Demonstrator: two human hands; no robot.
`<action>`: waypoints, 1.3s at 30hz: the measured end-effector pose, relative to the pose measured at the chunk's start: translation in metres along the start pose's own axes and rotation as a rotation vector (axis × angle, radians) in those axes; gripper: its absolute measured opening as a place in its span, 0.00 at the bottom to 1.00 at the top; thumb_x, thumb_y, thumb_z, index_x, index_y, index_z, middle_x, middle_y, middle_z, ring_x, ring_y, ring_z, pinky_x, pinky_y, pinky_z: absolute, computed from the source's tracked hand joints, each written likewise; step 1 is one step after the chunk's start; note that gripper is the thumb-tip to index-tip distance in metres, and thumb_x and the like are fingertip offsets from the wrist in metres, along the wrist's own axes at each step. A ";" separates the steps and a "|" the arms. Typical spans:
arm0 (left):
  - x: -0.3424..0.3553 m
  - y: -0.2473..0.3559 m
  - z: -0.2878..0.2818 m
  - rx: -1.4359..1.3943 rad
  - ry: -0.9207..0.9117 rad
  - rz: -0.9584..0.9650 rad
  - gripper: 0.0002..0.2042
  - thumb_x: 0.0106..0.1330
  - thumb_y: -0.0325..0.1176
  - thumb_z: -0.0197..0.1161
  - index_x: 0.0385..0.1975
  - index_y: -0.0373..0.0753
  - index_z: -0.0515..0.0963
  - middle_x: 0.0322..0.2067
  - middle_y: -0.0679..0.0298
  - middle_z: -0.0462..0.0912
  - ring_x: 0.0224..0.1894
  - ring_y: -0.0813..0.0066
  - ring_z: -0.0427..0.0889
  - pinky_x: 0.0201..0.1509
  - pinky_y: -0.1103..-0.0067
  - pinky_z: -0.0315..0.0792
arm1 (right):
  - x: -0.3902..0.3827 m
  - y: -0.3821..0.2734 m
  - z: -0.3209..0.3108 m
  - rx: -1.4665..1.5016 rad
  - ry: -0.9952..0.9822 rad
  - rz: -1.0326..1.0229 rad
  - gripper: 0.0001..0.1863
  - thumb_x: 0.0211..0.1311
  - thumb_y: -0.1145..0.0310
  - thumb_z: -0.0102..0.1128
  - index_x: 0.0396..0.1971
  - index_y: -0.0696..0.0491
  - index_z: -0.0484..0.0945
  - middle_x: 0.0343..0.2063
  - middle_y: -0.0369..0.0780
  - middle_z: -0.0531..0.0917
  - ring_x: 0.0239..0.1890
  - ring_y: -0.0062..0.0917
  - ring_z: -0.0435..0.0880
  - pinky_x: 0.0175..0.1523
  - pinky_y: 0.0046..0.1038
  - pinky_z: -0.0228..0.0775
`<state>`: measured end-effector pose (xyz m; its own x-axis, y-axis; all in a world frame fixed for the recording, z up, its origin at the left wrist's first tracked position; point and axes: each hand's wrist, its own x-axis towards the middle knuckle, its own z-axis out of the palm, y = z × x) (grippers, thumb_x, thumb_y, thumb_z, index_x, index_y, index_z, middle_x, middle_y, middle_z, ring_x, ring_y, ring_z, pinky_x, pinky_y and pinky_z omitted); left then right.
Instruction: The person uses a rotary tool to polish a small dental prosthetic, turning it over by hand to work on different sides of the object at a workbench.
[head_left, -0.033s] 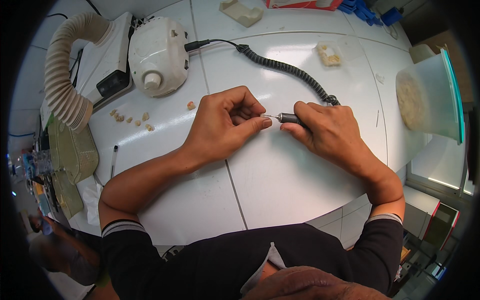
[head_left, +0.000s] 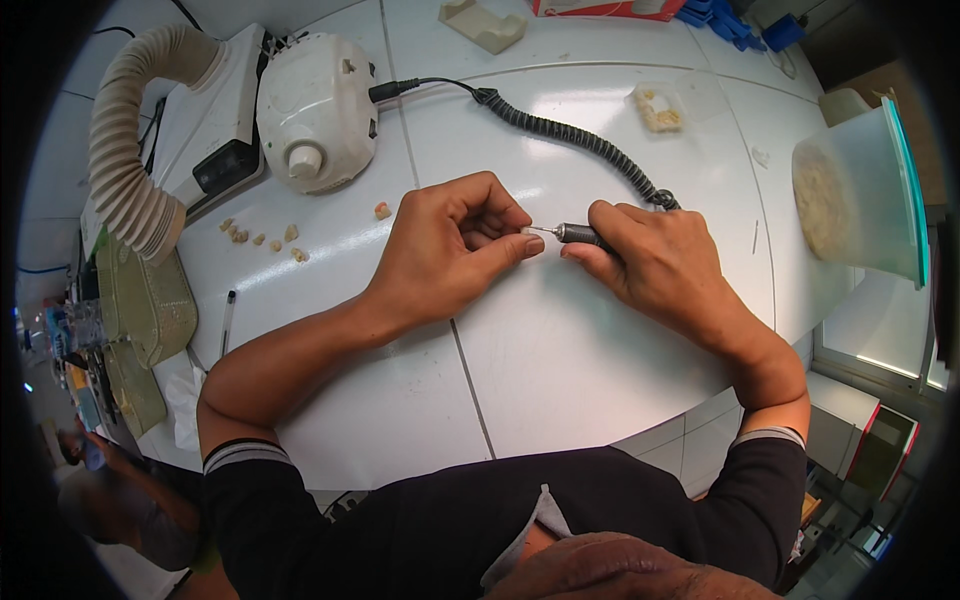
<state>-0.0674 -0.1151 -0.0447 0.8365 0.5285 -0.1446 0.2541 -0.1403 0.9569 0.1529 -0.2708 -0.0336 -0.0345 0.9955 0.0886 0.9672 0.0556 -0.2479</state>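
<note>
- Handpiece (head_left: pixel 581 235), dark and slim, sits in the right hand (head_left: pixel 660 258), whose thumb and fingers close around its grip; its thin metal bit (head_left: pixel 548 231) points at the left hand.
- Left hand (head_left: pixel 440 250), narrowed to a pinch between thumb and fingers, seems to hold a small pale piece (head_left: pixel 529 231) at the bit's tip, though from where I stand the fingertips cover most of it.
- Doing this well, I judge, asks for a light touch with the bit, forearms braced on the white table (head_left: pixel 570 370), and the left fingertips clear of the bit's tip.
- Turning the piece in small amounts to meet the bit looks safer than pushing harder.
- Slack in the one coiled cord (head_left: pixel 570 138) matters too, so that it does not tug the right wrist.
- Counting loose pieces at the left: four lie apart (head_left: pixel 291 233), beside one tight cluster (head_left: pixel 237 233) that blurs together; one pinkish piece (head_left: pixel 382 210) lies near the left hand.
- Also one rounded white control unit (head_left: pixel 330 110), one ribbed hose (head_left: pixel 125 110), one pen (head_left: pixel 228 320) and one teal-rimmed tub (head_left: pixel 870 160).
</note>
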 end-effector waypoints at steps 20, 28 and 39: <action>-0.003 -0.005 0.000 -0.063 0.044 0.041 0.10 0.72 0.28 0.78 0.48 0.31 0.89 0.38 0.62 0.92 0.35 0.85 0.87 0.39 0.86 0.80 | -0.001 0.006 -0.001 0.041 0.000 0.022 0.27 0.79 0.40 0.63 0.33 0.51 0.77 0.22 0.38 0.85 0.19 0.40 0.84 0.22 0.39 0.71; -0.003 0.003 0.000 -0.066 0.042 0.034 0.06 0.73 0.23 0.75 0.45 0.30 0.87 0.40 0.62 0.92 0.43 0.82 0.91 0.49 0.83 0.85 | -0.002 0.004 -0.001 0.021 -0.022 0.029 0.28 0.79 0.39 0.62 0.33 0.51 0.76 0.22 0.37 0.85 0.18 0.39 0.83 0.22 0.40 0.71; -0.003 0.001 -0.002 0.000 0.022 0.027 0.05 0.73 0.23 0.75 0.43 0.30 0.87 0.39 0.62 0.92 0.42 0.82 0.91 0.48 0.84 0.85 | -0.002 0.004 -0.002 0.018 -0.026 0.008 0.27 0.79 0.39 0.63 0.33 0.50 0.76 0.21 0.37 0.84 0.17 0.39 0.82 0.21 0.39 0.70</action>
<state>-0.0700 -0.1153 -0.0425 0.8321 0.5429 -0.1135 0.2317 -0.1545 0.9604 0.1572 -0.2729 -0.0334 -0.0341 0.9975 0.0613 0.9627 0.0492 -0.2660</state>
